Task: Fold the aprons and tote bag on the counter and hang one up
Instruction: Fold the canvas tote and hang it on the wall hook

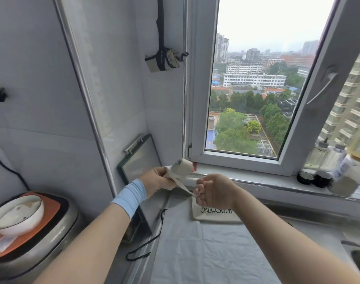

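The left hand [155,180] curls its grip round a cream cloth roll [184,166], held in the air over the back edge of the counter [318,232], by the window sill. The right hand [214,193] pinches the strap [183,186], drawn taut between the two hands. The cloth looks light, soft and floppy (let go, it would likely unroll), so the roll's body seems the safest hold. A lettered tote [214,214] and a pale apron [205,242] lie flat on the counter.

Bottles [326,160] crowd the right sill; cooker [31,232] blocks the left.
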